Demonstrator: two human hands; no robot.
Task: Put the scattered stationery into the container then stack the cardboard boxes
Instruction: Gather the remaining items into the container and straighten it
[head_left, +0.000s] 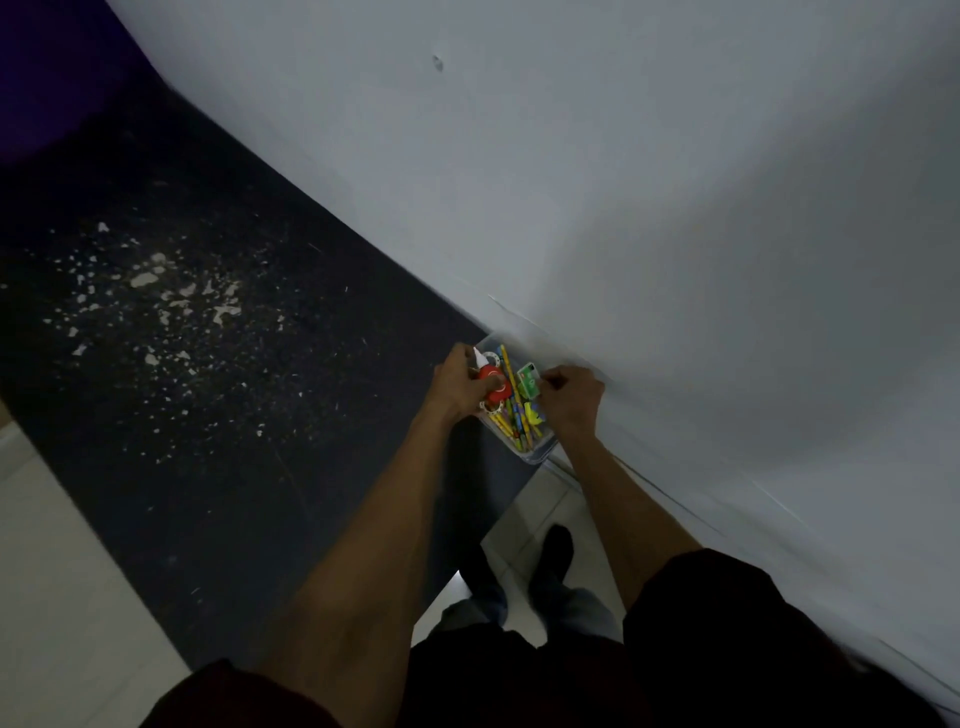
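Observation:
A clear plastic container (537, 451) sits on the dark table (208, 389) against the wall. It holds several coloured pencils (511, 415), a red glue bottle with a white tip (491, 384), a green box-like item (529, 382) and a yellow piece (532, 414). My left hand (457, 384) grips the container's left side by the red bottle. My right hand (569, 397) has its fingers curled at the right side beside the green item. No cardboard boxes are in view.
A grey-white wall (675, 234) runs along the table's right side. White flecks (150, 291) are scattered over the tabletop at left. Light floor tiles (62, 571) and my feet (550, 556) show below the table's edge.

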